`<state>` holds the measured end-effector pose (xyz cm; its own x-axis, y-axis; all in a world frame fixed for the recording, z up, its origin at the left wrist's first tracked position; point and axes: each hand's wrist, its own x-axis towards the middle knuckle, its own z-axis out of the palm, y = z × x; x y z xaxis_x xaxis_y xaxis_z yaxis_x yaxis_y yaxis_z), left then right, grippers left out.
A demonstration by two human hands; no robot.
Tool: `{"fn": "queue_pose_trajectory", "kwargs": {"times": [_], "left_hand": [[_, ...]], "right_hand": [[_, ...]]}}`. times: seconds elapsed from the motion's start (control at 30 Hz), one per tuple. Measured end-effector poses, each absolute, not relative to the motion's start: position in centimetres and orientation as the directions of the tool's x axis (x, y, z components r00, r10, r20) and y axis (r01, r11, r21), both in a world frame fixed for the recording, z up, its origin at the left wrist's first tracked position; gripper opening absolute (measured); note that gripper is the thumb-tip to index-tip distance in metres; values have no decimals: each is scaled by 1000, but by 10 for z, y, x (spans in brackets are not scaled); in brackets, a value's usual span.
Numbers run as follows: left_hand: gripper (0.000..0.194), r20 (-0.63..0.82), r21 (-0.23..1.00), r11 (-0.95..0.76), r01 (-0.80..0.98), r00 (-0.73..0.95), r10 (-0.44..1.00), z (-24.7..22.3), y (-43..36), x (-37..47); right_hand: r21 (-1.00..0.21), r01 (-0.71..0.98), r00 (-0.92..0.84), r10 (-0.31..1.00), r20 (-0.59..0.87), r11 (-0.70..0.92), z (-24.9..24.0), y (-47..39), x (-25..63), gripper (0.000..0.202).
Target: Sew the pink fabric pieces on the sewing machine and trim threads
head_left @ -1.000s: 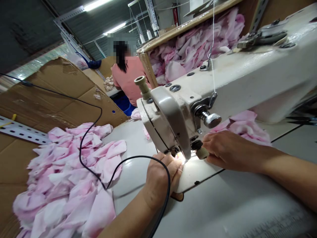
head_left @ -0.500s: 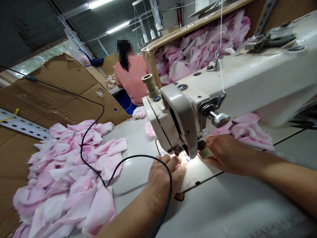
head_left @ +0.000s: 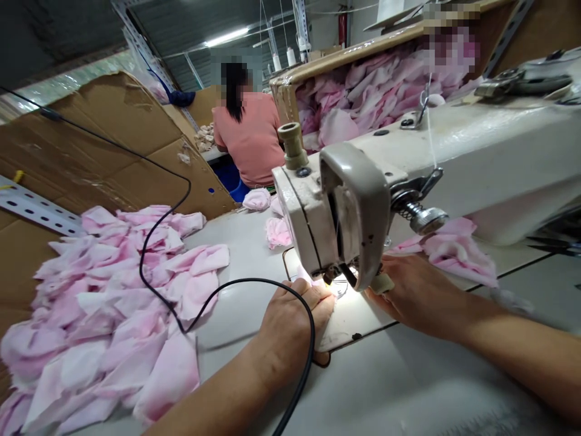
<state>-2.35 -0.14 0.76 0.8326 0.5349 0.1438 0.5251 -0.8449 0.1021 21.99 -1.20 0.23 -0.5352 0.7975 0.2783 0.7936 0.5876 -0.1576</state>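
A white sewing machine (head_left: 299, 212) stands over the table, its lamp lighting the needle area. My left hand (head_left: 297, 315) is closed beside the needle on a small piece of pink fabric (head_left: 305, 277), mostly hidden under the fingers and the machine head. My right hand (head_left: 415, 293) is just right of the needle, behind the machine head's front; its fingertips are hidden by the machine. Past that hand lies a crumpled pink cloth (head_left: 460, 251) under the machine arm. Two small gathered pink pieces, one of them a ruffled bundle (head_left: 278, 232), sit behind the needle area.
A large heap of pink fabric pieces (head_left: 113, 321) covers the table's left side. A black cable (head_left: 254, 280) loops over my left forearm. Cardboard (head_left: 113, 139) walls the left. Behind, a person in a salmon shirt (head_left: 249, 139) sits near a box of pink fabric (head_left: 284, 100).
The view has shifted slightly, so the machine appears further right and the fabric heap further left. Both hands stay close to the needle area, my right hand a little nearer to it.
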Motion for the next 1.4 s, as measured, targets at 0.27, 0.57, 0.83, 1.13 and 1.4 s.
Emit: {"fn": "queue_pose_trajectory", "kwargs": {"times": [0.27,0.57,0.83,1.13,1.4], "left_hand": [[63,85,68,-815,576,810,580,9,-2,-20],[63,181,-26,-778,628,768,614,4,-9,-15],[8,341,-208,-744,635,760,554,-15,-5,-11],[9,403,-206,-793,573,788,465,-18,-9,-12],[51,288,-107,-827,552,813,505,-16,-5,-20]], "right_hand": [[-110,804,-517,778,356,585,-4,-10,220,18],[-65,847,-492,826,274,527,-5,-11,219,19],[70,862,-505,838,207,503,-9,-11,230,21],[-99,825,-447,751,485,556,-50,-71,250,24],[-83,872,-393,790,470,483,-69,-68,249,27]]}}
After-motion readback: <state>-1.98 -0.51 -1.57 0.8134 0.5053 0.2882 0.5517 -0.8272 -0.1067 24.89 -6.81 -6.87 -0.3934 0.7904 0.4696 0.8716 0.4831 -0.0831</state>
